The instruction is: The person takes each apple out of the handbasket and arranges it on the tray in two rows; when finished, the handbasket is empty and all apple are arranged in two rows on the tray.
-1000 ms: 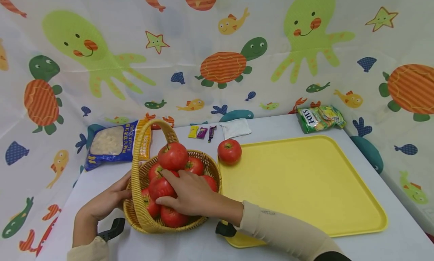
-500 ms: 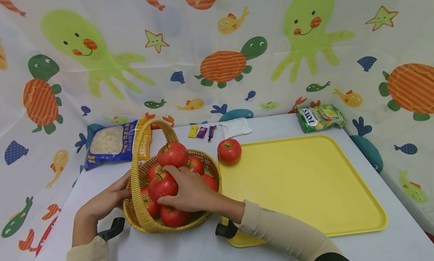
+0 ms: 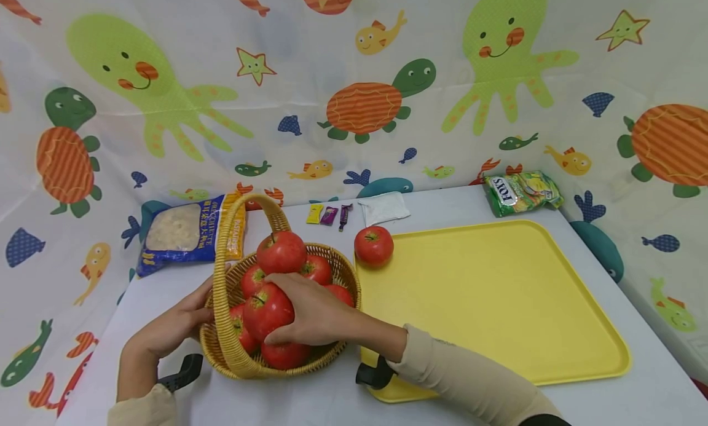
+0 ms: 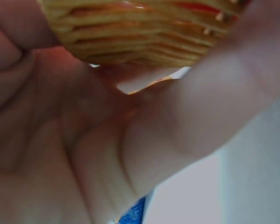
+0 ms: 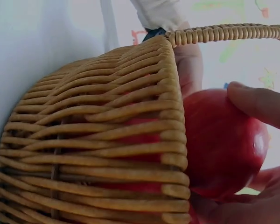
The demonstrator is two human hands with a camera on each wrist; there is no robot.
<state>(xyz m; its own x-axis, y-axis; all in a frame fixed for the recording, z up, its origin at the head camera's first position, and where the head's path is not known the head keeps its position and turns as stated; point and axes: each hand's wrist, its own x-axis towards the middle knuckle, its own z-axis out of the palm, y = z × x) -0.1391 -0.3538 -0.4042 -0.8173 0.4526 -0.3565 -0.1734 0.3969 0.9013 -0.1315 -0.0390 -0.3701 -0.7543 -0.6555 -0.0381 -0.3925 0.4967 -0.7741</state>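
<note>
The one apple (image 3: pixel 268 308) that matters most is lying just to the left of the right hand (image 3: pixel 315 309) in the head view, inside the wicker basket (image 3: pixel 356 284), left of centre in the frame and a little below its middle. The right hand's grip is pinching it, the thumb pressing on its lower right side and the fingers reaching over its upper right, so that the left side is staying uncovered. Being nearly round, the apple is showing no clear long axis; its stem is pointing up, near the top of the fruit. The right hand is plainly the nearer one, already touching it. The left hand (image 3: pixel 179 321) is waiting outside the basket wall, farther left past the handle (image 3: pixel 224 278), its own grip holding the wicker between thumb and fingers. The yellow tray (image 3: pixel 487 303) is lying to the right, on the other side of the right hand, with a lone apple (image 3: pixel 373 246) sitting at its upper left corner.

The pinched apple is looking deep red and glossy, with pale speckles and a dark stem. In the right wrist view it is bulging past the basket's rim, a bright highlight gleaming on its right side.
</note>
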